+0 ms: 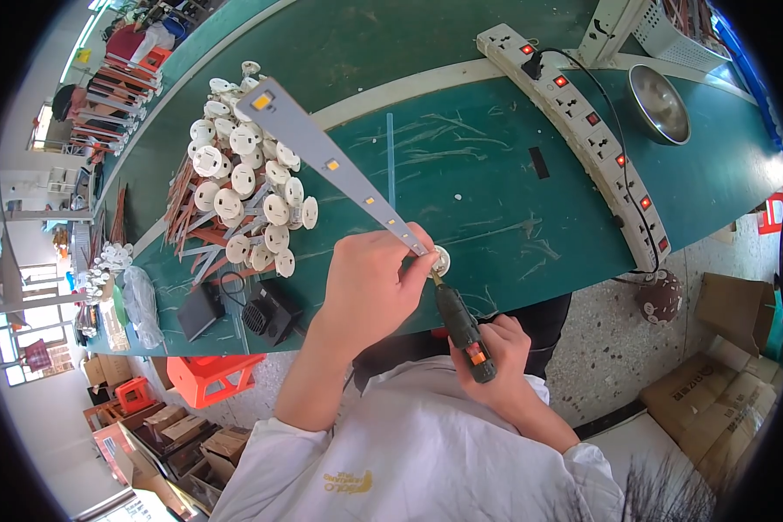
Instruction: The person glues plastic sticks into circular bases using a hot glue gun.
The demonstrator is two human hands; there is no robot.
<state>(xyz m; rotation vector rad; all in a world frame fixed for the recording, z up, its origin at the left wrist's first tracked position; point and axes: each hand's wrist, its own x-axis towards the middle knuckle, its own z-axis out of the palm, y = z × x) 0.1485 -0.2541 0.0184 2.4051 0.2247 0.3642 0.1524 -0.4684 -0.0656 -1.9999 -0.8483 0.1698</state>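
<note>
My left hand (376,283) is closed around the lower end of a long grey LED strip light (332,163), which slants up and away to the left with its yellow LEDs showing. At its lower end is a small white round cap (443,260), partly hidden by my fingers. My right hand (499,357) grips a dark green hot glue gun (463,326) with an orange switch. Its brass-coloured nozzle points at the cap, close to my left fingertips; whether it touches cannot be told.
Left on the green table (496,217) lies a pile of similar lights with white round caps (244,178). Beside it are black boxy devices (270,311). A long power strip (583,130) and a metal bowl (659,104) stand right. A clear stick (391,161) lies ahead, among dried glue strings.
</note>
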